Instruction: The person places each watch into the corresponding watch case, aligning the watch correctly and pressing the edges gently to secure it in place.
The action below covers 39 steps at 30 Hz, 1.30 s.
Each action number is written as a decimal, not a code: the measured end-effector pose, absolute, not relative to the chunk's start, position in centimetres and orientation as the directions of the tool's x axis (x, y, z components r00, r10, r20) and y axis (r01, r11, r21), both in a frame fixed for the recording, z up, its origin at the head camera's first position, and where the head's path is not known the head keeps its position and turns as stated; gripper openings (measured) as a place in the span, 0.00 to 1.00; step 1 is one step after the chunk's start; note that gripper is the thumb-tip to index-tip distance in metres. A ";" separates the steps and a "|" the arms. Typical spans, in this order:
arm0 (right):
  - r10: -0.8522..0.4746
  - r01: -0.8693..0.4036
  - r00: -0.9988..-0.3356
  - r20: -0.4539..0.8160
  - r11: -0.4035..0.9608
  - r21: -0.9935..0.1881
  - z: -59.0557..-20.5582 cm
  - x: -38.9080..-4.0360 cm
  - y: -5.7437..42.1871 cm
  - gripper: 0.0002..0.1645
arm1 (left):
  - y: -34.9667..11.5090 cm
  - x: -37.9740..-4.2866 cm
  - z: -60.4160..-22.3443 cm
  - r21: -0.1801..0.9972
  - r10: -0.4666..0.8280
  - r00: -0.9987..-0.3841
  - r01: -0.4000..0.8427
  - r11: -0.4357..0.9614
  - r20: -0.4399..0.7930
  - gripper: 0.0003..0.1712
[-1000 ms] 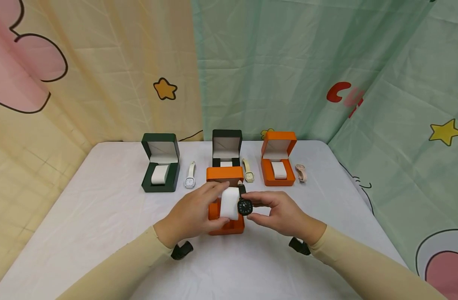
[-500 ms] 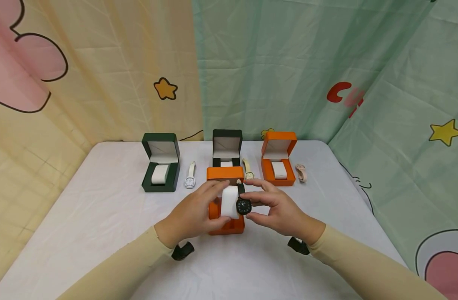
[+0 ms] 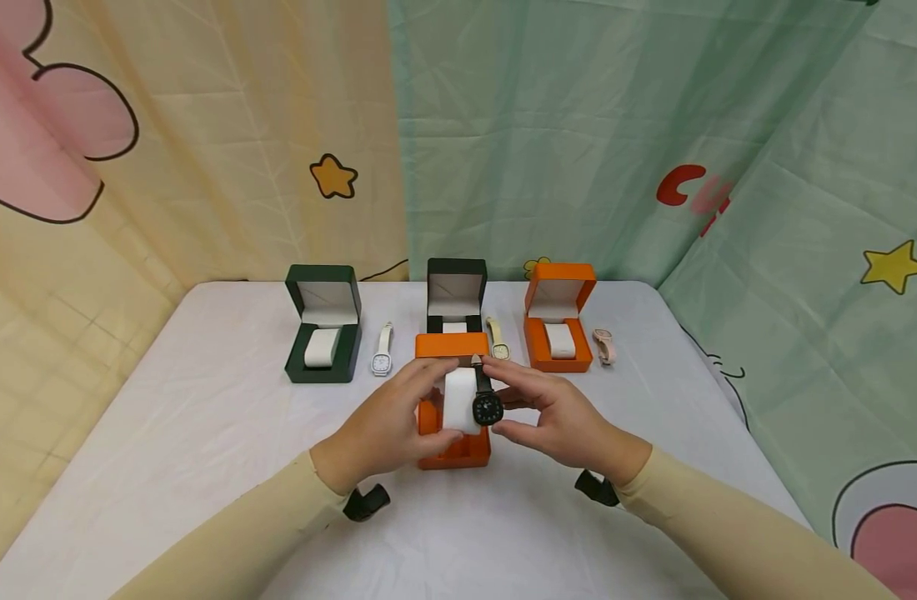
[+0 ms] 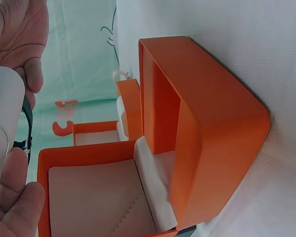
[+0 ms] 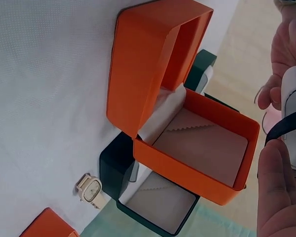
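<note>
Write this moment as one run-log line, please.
left hand: holds white rounded cushion | right hand: holds black round-faced watch at cushion's right end | orange rectangular box: open

The watch (image 3: 488,409) is black, the cushion (image 3: 459,402) white, the front box (image 4: 227,123) orange, the back-middle box (image 3: 456,267) perhaps green.

My left hand (image 3: 391,417) grips a plump white cushion (image 3: 460,402), its long side running away from me, over an open orange box (image 3: 454,460). Against the cushion's right side, my right hand (image 3: 559,412) holds a black watch (image 3: 488,408), round dial facing up, dark strap pointing away.
</note>
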State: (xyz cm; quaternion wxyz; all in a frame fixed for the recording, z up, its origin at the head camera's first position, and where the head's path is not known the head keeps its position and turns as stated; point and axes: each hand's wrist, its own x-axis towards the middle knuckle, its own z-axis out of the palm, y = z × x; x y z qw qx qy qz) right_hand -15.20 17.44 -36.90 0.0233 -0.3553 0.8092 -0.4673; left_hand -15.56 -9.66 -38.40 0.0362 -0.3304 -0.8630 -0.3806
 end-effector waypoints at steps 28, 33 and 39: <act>-0.554 -0.586 -0.765 0.329 0.387 -0.712 -36.5 -15.1 17.1 0.42 | -9.3 -15.6 -37.9 0.757 0.475 -0.826 0.512 0.405 0.304 0.46; -0.556 -0.610 -0.751 0.357 0.375 -0.698 -36.4 -15.1 17.1 0.42 | -9.2 -15.7 -37.9 0.768 0.468 -0.828 0.507 0.392 0.309 0.46; -0.546 -0.617 -0.750 0.374 0.374 -0.692 -36.6 -15.0 16.9 0.42 | -9.3 -15.7 -37.7 0.773 0.464 -0.834 0.496 0.395 0.298 0.46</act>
